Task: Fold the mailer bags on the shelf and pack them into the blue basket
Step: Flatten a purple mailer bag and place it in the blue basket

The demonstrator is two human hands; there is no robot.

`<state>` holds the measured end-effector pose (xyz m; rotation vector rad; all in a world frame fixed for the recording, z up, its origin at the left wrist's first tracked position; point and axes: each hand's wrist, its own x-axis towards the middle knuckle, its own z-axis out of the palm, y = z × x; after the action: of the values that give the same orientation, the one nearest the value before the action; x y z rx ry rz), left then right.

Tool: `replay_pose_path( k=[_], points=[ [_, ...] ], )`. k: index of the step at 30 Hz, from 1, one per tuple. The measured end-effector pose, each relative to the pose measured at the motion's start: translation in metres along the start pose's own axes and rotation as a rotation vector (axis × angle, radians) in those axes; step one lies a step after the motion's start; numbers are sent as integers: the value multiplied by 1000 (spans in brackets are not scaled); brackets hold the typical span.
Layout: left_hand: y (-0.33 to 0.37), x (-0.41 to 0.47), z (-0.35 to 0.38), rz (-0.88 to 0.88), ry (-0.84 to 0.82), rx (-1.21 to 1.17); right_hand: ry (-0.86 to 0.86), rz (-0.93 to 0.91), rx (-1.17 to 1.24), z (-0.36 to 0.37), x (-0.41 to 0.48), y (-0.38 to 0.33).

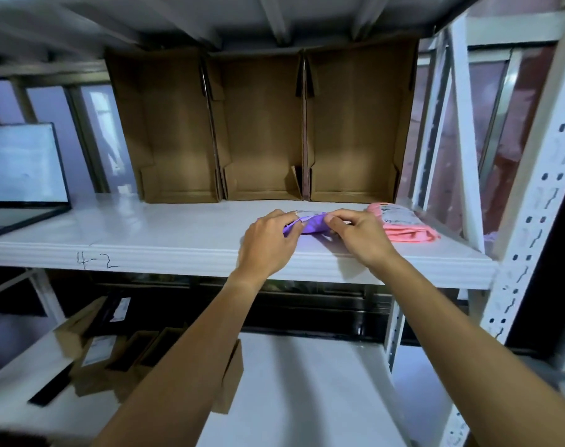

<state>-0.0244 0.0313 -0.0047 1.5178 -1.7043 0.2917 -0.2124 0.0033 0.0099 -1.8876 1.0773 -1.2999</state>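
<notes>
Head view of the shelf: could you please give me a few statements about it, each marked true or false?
1. The left hand and right hand both grip the purple mailer bag. True.
2. The pink mailer bag lies left of the purple one. False: it lies to its right.
3. Three cardboard boxes stand at the back of the shelf. True.
4. The boxes hold bags. False: they look empty.

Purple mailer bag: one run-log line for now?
step: folding | left hand: grips purple mailer bag | right hand: pinches it | pink mailer bag: on shelf | blue basket: not in view
</notes>
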Motion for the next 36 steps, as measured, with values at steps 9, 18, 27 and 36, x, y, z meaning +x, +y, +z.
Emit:
replay_pose_path(
  k=[9,18,27,36],
  points=[
    [-6,12,-8,-136,-156,-409,-12,6,55,-7,-3,-6],
    [-22,15,-35,-175,-426,-502,-29,89,10,-3,-4,-11],
    [-24,25,-40,-230,-434,-463,-56,7,-303,9,0,-6],
    [-33,26,-22,47,-392,-38,-82,-12,-373,13,-2,-11]
  ],
)
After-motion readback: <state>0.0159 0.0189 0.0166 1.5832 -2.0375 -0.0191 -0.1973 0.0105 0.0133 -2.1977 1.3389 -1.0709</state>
